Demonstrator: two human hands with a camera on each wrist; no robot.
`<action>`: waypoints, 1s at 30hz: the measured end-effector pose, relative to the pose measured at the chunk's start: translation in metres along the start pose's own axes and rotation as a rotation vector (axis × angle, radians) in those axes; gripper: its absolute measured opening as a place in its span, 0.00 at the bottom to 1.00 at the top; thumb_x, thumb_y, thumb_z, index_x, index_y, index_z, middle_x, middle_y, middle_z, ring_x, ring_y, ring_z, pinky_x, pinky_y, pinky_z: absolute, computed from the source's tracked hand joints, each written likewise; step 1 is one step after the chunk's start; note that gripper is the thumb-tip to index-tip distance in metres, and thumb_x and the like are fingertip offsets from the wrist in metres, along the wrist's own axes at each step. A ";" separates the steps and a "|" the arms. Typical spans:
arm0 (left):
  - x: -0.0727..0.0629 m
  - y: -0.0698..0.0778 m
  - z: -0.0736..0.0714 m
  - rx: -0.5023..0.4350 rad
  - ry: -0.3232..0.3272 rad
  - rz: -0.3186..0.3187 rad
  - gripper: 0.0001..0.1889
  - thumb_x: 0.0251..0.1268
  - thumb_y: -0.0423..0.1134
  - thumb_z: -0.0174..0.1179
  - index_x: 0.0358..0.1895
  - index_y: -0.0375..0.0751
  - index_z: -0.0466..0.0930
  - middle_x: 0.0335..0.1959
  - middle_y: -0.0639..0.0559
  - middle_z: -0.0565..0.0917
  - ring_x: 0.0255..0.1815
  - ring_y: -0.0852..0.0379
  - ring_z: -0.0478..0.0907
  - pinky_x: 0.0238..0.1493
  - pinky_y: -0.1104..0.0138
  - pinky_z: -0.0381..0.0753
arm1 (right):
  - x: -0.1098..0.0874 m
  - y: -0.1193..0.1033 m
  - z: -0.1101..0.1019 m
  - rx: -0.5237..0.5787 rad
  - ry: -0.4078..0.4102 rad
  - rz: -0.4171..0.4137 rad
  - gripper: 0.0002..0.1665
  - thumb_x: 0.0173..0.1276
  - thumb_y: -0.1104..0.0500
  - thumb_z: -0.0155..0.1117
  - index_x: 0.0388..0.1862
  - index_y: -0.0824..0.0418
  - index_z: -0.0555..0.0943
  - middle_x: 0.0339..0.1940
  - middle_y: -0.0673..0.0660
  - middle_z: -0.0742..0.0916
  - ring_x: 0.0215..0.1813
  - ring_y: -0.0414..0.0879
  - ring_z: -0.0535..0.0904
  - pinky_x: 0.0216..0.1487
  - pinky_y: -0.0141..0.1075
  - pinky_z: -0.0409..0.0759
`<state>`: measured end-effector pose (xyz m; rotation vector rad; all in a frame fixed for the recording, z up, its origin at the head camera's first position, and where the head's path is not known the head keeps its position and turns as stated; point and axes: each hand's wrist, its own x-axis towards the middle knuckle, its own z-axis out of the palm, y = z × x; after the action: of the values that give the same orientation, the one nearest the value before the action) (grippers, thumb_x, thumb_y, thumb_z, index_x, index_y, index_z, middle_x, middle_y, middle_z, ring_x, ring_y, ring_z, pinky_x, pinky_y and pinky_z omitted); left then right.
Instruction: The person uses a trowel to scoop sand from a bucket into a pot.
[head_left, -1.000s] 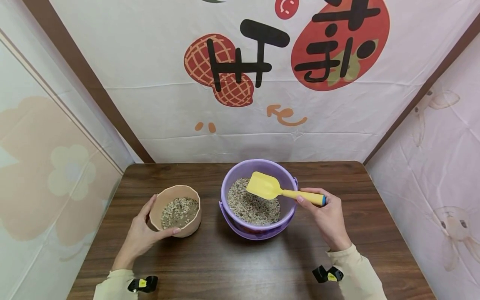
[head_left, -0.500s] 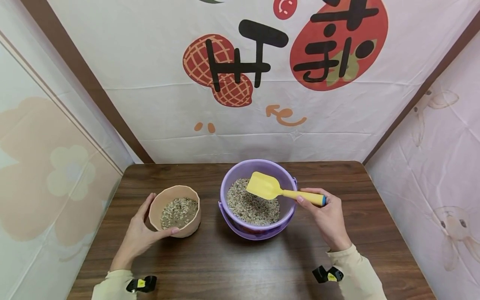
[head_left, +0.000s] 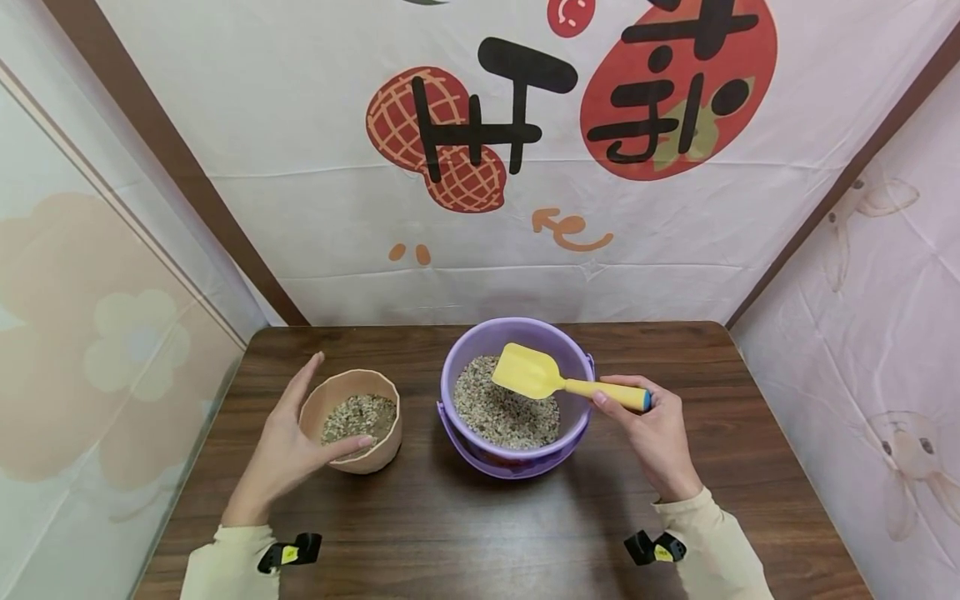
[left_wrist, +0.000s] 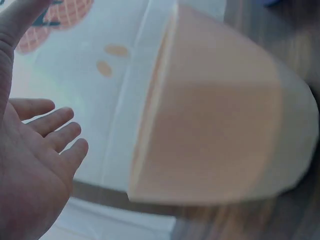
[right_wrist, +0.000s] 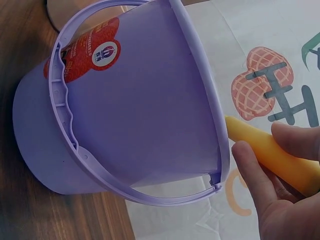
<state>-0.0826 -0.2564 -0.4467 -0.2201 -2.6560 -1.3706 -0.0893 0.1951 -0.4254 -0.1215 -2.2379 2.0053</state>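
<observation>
A peach-coloured pot (head_left: 388, 446) with gravel and a brownish patch inside stands on the left of the table. My left hand (head_left: 281, 450) is raised just above its near left rim, fingers spread; the left wrist view shows those fingers (left_wrist: 60, 125) apart from the pot wall (left_wrist: 215, 125). In the middle stands a purple bucket (head_left: 461, 346), partly filled with gravel (head_left: 502, 425). Over the bucket's mouth is a yellow toy shovel (head_left: 528, 372), its blade bare. My right hand (head_left: 660, 433) grips its handle (right_wrist: 270, 155) beside the bucket's right rim.
The bucket's purple handle (right_wrist: 95, 167) hangs down on its near side. Brown wooden table (head_left: 480, 533) runs up to a printed white cloth wall (head_left: 337, 225) at the back. More printed cloth hangs at both sides.
My left hand has let go of the pot and risen off its rim. The pot, the right hand and the shovel have stayed in place.
</observation>
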 end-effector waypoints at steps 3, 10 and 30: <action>0.008 0.013 0.008 -0.013 -0.034 0.017 0.67 0.39 0.46 0.86 0.82 0.71 0.46 0.82 0.54 0.52 0.80 0.41 0.49 0.68 0.30 0.55 | 0.000 0.000 0.000 0.002 -0.006 -0.002 0.23 0.64 0.63 0.76 0.53 0.75 0.83 0.41 0.62 0.86 0.40 0.45 0.82 0.39 0.32 0.84; 0.026 0.036 0.038 0.011 -0.117 0.127 0.68 0.36 0.53 0.86 0.83 0.58 0.48 0.81 0.48 0.56 0.79 0.43 0.55 0.73 0.40 0.59 | 0.000 0.001 0.000 0.007 -0.011 0.002 0.22 0.64 0.63 0.76 0.53 0.74 0.83 0.42 0.64 0.86 0.40 0.46 0.83 0.40 0.33 0.85; 0.043 0.048 0.094 -0.042 -0.297 0.101 0.74 0.30 0.66 0.83 0.84 0.58 0.42 0.83 0.48 0.49 0.81 0.46 0.48 0.76 0.45 0.54 | -0.001 0.000 0.000 0.006 -0.020 0.018 0.22 0.64 0.63 0.75 0.53 0.75 0.82 0.42 0.64 0.86 0.40 0.46 0.85 0.40 0.33 0.86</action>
<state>-0.1210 -0.1491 -0.4537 -0.5977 -2.8027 -1.4630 -0.0887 0.1946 -0.4258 -0.1224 -2.2511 2.0309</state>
